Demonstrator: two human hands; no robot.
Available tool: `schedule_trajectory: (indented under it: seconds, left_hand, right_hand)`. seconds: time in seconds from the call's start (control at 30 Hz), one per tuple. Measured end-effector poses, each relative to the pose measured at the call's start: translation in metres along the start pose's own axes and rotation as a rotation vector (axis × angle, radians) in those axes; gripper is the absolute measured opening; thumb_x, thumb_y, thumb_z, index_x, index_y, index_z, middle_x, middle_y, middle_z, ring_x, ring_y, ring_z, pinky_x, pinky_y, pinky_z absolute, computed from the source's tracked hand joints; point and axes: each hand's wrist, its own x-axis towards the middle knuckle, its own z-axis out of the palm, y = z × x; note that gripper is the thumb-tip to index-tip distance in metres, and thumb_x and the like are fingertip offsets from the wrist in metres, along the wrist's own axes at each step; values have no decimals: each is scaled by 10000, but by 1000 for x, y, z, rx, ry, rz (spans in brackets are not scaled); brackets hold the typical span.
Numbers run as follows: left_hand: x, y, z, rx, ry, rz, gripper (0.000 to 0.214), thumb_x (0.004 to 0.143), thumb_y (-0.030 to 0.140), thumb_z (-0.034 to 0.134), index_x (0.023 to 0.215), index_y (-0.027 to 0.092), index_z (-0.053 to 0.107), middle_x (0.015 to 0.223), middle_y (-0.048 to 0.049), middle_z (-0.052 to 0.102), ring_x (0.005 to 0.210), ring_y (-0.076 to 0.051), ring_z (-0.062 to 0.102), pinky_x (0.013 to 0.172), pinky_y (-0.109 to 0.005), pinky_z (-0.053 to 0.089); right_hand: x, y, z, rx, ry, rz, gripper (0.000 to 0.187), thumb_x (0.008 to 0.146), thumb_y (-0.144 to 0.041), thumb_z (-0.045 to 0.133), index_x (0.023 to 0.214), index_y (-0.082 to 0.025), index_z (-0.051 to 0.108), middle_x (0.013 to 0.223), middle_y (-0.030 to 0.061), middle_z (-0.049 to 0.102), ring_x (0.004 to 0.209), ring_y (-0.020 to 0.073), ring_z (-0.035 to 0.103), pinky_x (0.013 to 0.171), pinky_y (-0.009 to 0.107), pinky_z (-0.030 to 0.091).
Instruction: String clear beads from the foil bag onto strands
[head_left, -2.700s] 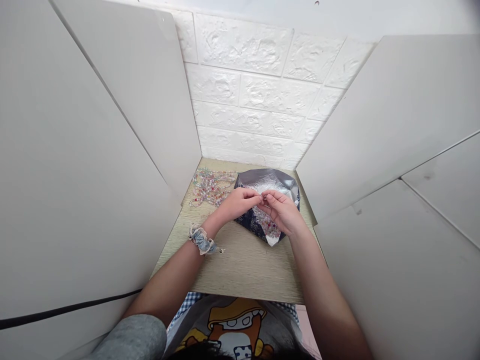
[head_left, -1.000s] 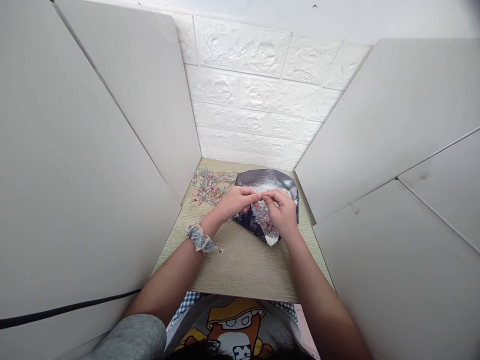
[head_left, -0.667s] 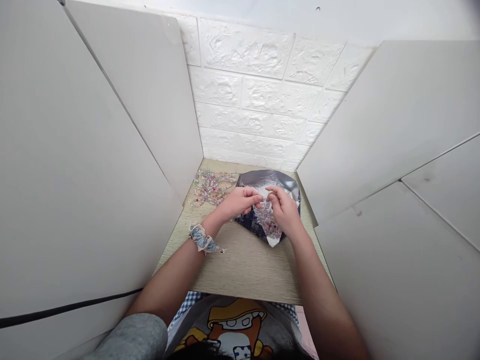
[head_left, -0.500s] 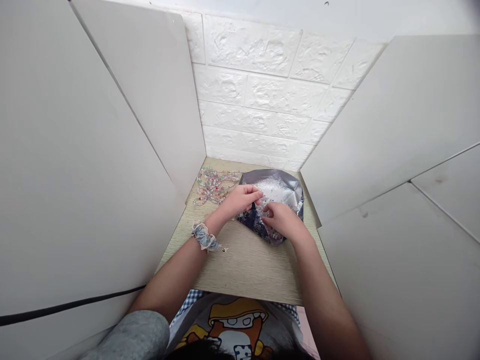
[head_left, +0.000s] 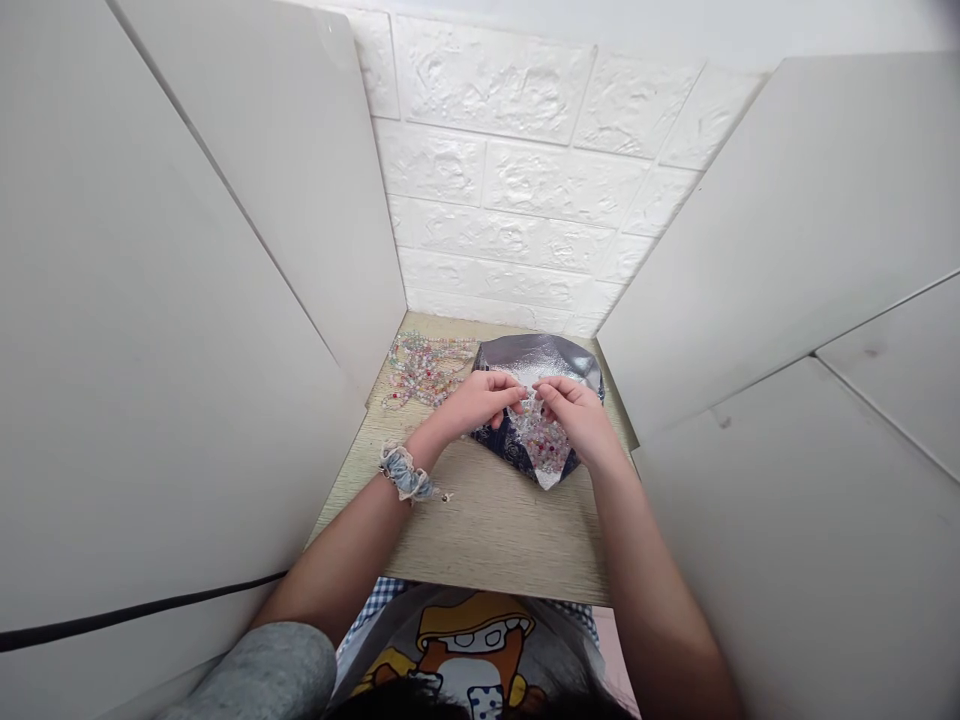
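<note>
The left hand [head_left: 480, 403] and right hand [head_left: 571, 412] meet above a dark navy patterned pouch [head_left: 499, 437], whose silver foil lining [head_left: 529, 358] lies open to the top of the view. Both hands have their fingers curled rather than spread, and the thumb and forefinger of each are pinched together, the tips almost meeting just over the pouch's mouth. What they pinch is too small to make out (it may be a thin thread or a fine strand, but I can't tell which). Right below the fingertips, a heap of multicoloured beads [head_left: 541, 442] fills the pouch's middle, and the right hand sits closest to it.

The pouch rests near the far end of a pale wood-grain board [head_left: 510, 540]. Just beside it, toward the left, lies a tangle of beaded strands [head_left: 427, 372], not touching the left hand. A denim-blue scrunchie with a lace edge [head_left: 405, 474] circles the left wrist, and a tiny charm [head_left: 446, 497] sits by it on the board. White panels [head_left: 225, 300] stand on both sides, with a white embossed brick wall [head_left: 495, 180] behind, and a black cable [head_left: 142, 603] runs across the left panel
</note>
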Motion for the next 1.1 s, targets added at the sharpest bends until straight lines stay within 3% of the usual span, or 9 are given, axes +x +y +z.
schedule_trajectory:
  seconds: [0.2,0.4,0.53,0.67,0.77,0.9,1.1]
  left_hand:
    - [-2,2,2,-1,-63,1,250,715,373,476,690,127,514,664,-3,562,344,1,359,344,-162,233]
    - [-2,3,1,-25,-82,45,256,722,377,474,706,125,517,627,13,511,347,0,340,338,-160,224]
    - [-1,2,1,-26,-47,55,252,719,373,481,700,125,521,617,16,507,357,-3,341,348,-162,244]
    - [0,0,1,-48,14,51,249,718,373,479,698,128,515,608,21,506,368,-7,340,359,-161,263]
    - [2,-3,0,-56,33,61,238,725,362,470,711,129,516,605,23,506,371,-8,342,361,-159,267]
    - [5,-6,1,-45,39,49,202,721,325,474,732,130,523,591,27,493,361,-8,337,353,-159,259]
    - [4,-4,1,-21,65,64,227,714,357,478,683,133,508,593,27,486,379,-12,338,360,-159,261]
  right_hand:
    - [-2,-1,-2,420,-88,131,224,650,-373,589,749,-176,551,714,1,564,604,81,510,548,211,417]
    - [-4,-3,-1,409,-109,116,209,659,-364,575,765,-185,553,742,10,581,646,99,540,620,250,449]
    - [-1,4,1,106,-52,44,207,700,-341,513,817,-179,566,795,32,586,651,119,535,634,294,449]
    - [2,15,8,-483,84,-238,245,727,-266,478,949,-197,555,950,73,552,787,167,518,732,343,409]
    - [2,19,20,-755,-14,-331,209,752,-250,451,922,-205,562,928,77,529,845,187,487,730,326,393]
    - [1,17,35,-923,-96,-310,235,801,-183,333,860,-179,561,923,92,517,855,197,452,713,319,380]
    - [3,20,36,-934,-28,-333,221,807,-215,347,855,-198,562,1002,95,500,915,220,421,760,354,363]
